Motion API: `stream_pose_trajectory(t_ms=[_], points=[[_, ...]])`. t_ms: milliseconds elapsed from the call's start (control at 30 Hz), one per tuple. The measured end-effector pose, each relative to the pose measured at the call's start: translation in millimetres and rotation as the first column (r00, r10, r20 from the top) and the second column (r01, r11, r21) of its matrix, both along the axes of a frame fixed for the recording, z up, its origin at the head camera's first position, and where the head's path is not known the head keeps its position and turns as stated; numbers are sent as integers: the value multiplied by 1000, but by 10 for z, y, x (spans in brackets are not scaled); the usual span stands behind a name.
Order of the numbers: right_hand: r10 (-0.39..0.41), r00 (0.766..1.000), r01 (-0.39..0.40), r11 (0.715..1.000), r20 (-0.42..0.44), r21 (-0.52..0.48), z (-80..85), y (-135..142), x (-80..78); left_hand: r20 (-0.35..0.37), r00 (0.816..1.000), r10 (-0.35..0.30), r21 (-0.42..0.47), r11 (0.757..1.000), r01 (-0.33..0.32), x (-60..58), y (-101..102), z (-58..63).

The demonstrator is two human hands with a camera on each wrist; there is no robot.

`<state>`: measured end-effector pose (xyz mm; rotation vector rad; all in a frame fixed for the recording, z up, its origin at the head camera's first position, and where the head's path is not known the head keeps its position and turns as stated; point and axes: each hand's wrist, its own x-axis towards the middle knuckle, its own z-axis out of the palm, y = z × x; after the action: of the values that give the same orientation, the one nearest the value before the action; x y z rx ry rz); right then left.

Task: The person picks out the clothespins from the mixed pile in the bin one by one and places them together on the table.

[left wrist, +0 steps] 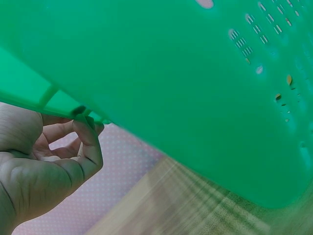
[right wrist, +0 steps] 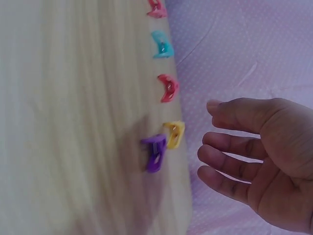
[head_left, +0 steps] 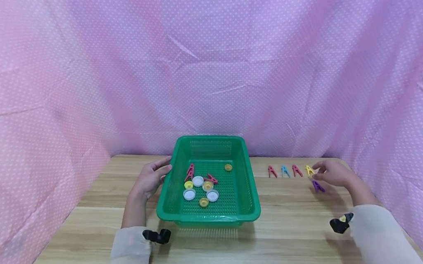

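My left hand [head_left: 149,179] pinches the left rim of a green plastic basket [head_left: 252,187]. In the left wrist view, the thumb and fingers [left wrist: 90,139] curl about the rim of this basket [left wrist: 161,88]. Inside it lie several white and yellow bottle caps [head_left: 189,194] and two red clothespins [head_left: 210,178]. On the right, my right hand [head_left: 335,173] hovers with loosely bent fingers over a purple clothespin [head_left: 318,186] and a yellow clothespin [head_left: 309,170]. The right wrist view shows this hand [right wrist: 259,156] holding nothing, its fingers apart from the purple clothespin [right wrist: 156,152].
Left of the yellow clothespin, a red clothespin [head_left: 297,170], a blue clothespin [head_left: 285,171] and another red clothespin [head_left: 272,171] stand in a row along the back of the wooden table [head_left: 279,234]. A pink dotted curtain [head_left: 208,86] hangs behind and at both sides.
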<state>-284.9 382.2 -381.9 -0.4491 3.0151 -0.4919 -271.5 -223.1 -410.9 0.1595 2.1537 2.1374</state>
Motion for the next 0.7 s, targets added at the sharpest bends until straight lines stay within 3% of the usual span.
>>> stream_pose_trajectory(t_ms=[100,267,433,700], points=[[-2,1000,2,999,-1,42,79,-80,-30,-7,1000,-5,-4,1000,5,0,-5,0],[44,998,-45,999,53,13,217,-253,-70,-5,1000,1,-14,1000,-1,3,-6,4],[104,994,-104,995,28,-7,323,-459,-129,-5,1000,9,-19,1000,-9,8,-2,6],[130,992,-130,992,0,4,442,-777,-204,0,1000,-4,-7,1000,4,32,-4,12]])
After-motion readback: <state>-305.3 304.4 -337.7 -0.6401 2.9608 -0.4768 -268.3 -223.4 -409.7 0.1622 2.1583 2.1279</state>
